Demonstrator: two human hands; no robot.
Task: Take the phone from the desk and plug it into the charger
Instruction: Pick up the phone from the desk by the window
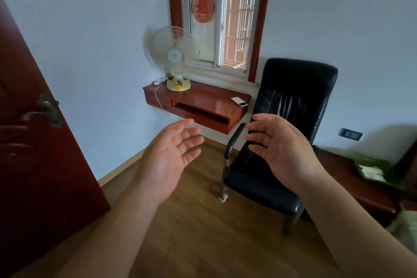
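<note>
A white phone (239,101) lies flat at the right end of a red wall-mounted desk (203,101) under the window. At the desk's left end sits a white charger plug (158,82), and its white cable (158,96) hangs over the front edge. My left hand (168,157) is held up in front of me, palm facing right, fingers apart and empty. Opposite it, my right hand (282,150) faces left, also empty with fingers spread. Both hands are well short of the desk.
A cream table fan (174,61) stands on the desk near the charger. A black armchair (277,142) sits right of the desk, close to the phone. A dark red door (38,142) stands at the left. A low red cabinet (361,185) with a green packet is at the right.
</note>
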